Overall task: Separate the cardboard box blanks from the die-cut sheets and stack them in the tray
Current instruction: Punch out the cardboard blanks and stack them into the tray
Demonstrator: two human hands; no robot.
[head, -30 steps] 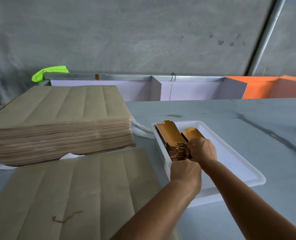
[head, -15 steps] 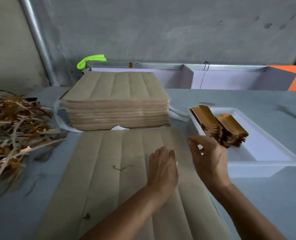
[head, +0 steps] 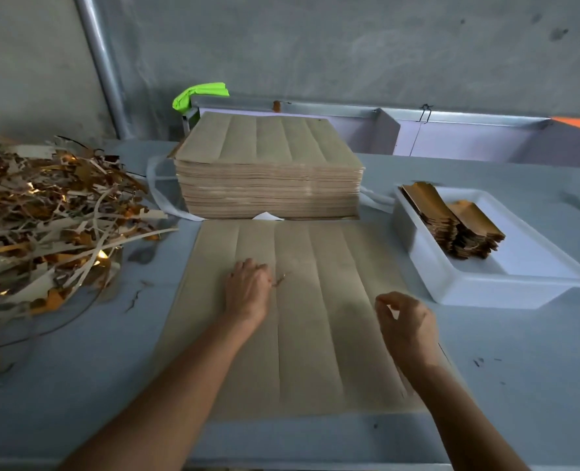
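a die-cut sheet (head: pixel 315 317) lies flat before the tall sheet stack (head: pixel 268 171). scrap heap (head: pixel 43 226) cut off at left. white tray (head: pixel 485 287) holds gold blanks (head: pixel 451 222). left hand (head: pixel 247 294) rests flat on the sheet; right hand (head: pixel 407 324) hovers, fingers loosely curled, empty.

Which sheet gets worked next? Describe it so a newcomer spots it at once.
Find the tall stack of brown die-cut sheets at the table's middle. Directly before it lies a single sheet, flat on the table. Unlike the stack, it is one layer thick, and the left hand rests on it.
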